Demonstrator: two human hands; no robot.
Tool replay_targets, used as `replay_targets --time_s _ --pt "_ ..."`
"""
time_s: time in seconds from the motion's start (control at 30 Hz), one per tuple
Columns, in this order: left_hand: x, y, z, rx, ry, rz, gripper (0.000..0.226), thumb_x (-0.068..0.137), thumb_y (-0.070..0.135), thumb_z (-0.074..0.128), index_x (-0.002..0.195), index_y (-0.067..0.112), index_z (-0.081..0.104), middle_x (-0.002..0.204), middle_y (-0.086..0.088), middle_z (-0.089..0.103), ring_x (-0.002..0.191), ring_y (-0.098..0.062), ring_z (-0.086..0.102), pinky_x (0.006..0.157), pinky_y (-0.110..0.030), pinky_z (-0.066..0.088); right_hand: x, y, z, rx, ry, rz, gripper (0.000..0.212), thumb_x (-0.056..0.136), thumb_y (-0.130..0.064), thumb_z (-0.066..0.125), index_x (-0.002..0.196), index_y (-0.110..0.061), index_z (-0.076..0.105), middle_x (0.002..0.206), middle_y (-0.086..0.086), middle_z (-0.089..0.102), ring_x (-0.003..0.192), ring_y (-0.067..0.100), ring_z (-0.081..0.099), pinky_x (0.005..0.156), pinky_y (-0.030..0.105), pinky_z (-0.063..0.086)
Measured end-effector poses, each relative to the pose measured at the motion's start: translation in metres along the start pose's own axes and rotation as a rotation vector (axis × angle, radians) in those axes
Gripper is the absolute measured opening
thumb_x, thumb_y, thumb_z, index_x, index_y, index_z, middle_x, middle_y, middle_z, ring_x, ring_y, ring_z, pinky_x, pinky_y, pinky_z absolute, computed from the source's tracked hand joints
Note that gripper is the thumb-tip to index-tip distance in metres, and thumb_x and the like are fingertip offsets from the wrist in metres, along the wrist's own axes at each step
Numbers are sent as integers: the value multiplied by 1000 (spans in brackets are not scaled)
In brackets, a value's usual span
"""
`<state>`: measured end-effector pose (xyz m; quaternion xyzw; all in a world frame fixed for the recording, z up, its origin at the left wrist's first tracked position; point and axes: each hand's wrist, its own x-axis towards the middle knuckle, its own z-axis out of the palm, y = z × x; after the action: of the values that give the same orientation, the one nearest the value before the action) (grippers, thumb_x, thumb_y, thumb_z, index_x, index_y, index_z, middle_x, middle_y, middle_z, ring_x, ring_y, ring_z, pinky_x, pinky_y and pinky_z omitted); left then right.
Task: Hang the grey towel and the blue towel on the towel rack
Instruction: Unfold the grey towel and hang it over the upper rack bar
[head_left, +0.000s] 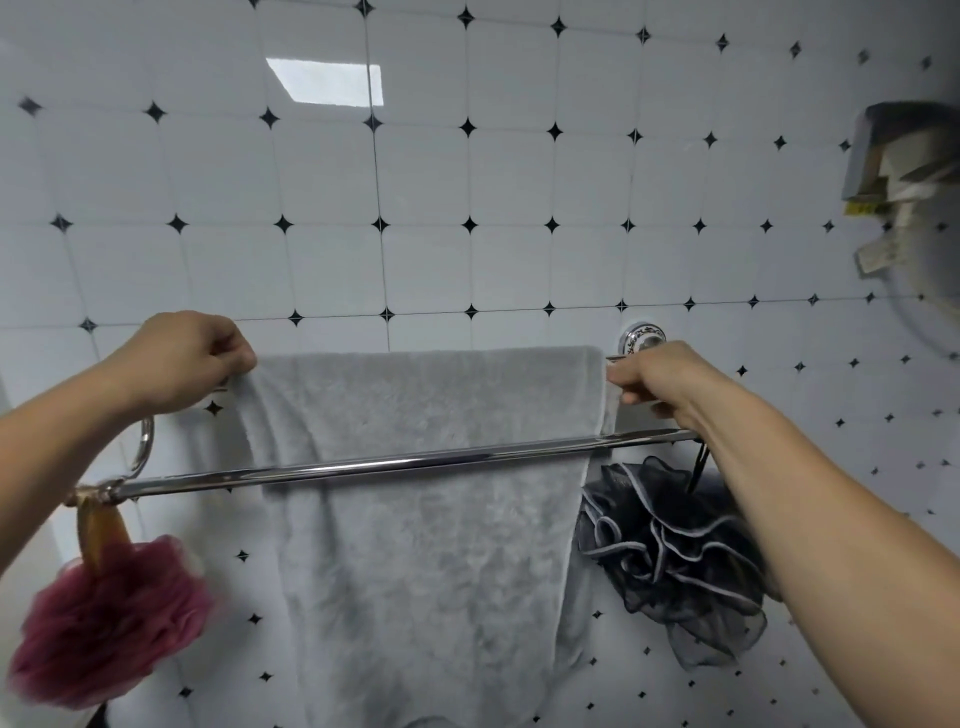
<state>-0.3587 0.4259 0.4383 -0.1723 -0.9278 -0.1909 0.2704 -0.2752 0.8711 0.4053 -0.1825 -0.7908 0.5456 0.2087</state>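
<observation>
Head view shows the grey towel (426, 545) draped over the rear of the towel rack (218, 477), its top fold running left to right between the hands; the left hand (192, 358) pinches the left corner, the right hand (660, 379) the right corner, both equally near; blue towel unseen

Over rear bar (616, 358), towel (426, 545) hangs behind front bar (405, 460). L hand (187, 358) holds towel's top L corner, R hand (660, 379) its top R corner. L pouf (104, 618) hangs off front bar's L end; R pouf (675, 551) under its R end.
</observation>
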Motion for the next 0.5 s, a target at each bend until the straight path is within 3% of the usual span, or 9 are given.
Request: replay_targets --time_s 0.13,0.2,0.33,0.43,0.5 --pt "-1 -3 -2 -12 -31 -10 12 89 22 65 77 20 68 82 0 70 82 -26 63 77 -38 47 -6 -1 4 -66 6 -85 13 76 -3 66 69 -13 63 60 3 61 47 11 53 49 22 26" --pt "-4 -6 0 -198 -76 -48 11 91 21 65 81 20 70 86 4 72 83 -21 65 81 -38 49 -10 -1 6 -68 -21 -116 17 77 0 63 68 -15 61 68 7 60 48 11 55 49 22 27" --pt "-17 -17 -4 -363 -199 -86 17 86 5 69 96 19 73 93 -4 76 92 -23 70 93 -42 51 -16 -2 10 16 -87 -50 10 76 -15 60 76 -18 70 66 -3 69 53 10 62 53 25 32" --pt "-24 -13 -3 -345 -139 -92 17 82 5 74 95 15 71 91 -5 74 88 -23 69 88 -37 52 -16 1 15 -16 -90 -85 16 77 -33 72 72 -17 70 65 -6 70 59 12 61 55 26 37" --pt "-24 -7 0 -346 -61 -70 9 82 6 74 84 15 71 81 -3 72 79 -21 68 77 -29 53 -14 2 19 -37 -44 -109 16 75 -28 77 70 -14 70 61 -4 69 57 13 60 58 27 40"
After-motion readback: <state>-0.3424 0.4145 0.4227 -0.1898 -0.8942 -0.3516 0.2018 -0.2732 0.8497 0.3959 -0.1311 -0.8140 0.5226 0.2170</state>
